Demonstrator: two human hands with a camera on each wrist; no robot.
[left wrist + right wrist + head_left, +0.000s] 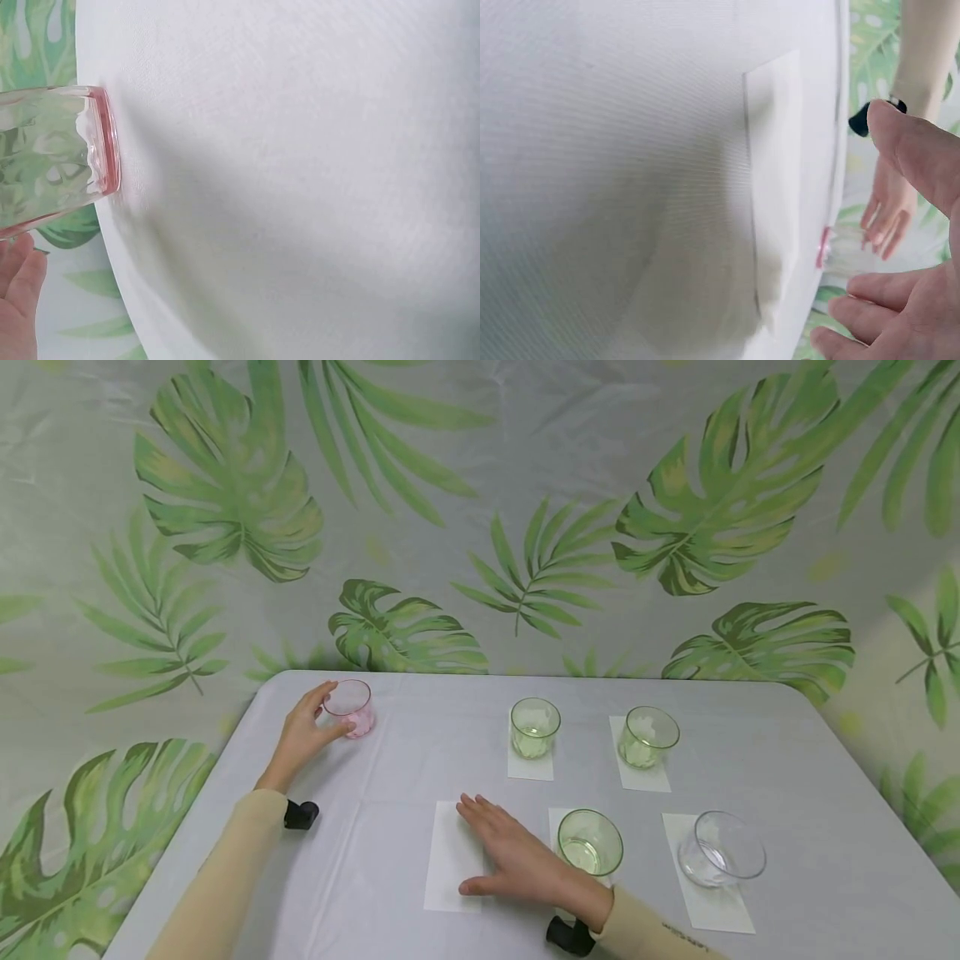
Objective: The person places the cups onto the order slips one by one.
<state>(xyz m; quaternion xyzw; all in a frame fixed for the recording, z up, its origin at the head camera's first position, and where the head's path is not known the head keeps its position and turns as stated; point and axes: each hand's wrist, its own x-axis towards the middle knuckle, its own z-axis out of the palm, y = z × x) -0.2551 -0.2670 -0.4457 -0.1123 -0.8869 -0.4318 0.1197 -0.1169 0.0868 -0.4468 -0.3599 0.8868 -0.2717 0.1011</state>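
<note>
A pink glass (pixel 361 720) stands at the table's far left corner. My left hand (pixel 306 732) holds it from the left, the thumb across its front and the fingers at its far side. In the left wrist view the faceted pink glass (pixel 52 154) shows its thick base toward the cloth, with some fingers (pixel 26 281) beside its wall. My right hand (pixel 517 856), fingers straight and thumb spread, hovers over a white paper card (pixel 442 877) with nothing in its grasp. A green glass (pixel 592 843) stands just right of that hand.
Two more green glasses, one at the middle back (pixel 535 731) and one to its right (pixel 649 739), stand on white cards. A clear glass (pixel 722 852) stands on another card at the right. White cloth covers the table (pixel 390 793); a leaf-patterned backdrop (pixel 555 460) hangs behind.
</note>
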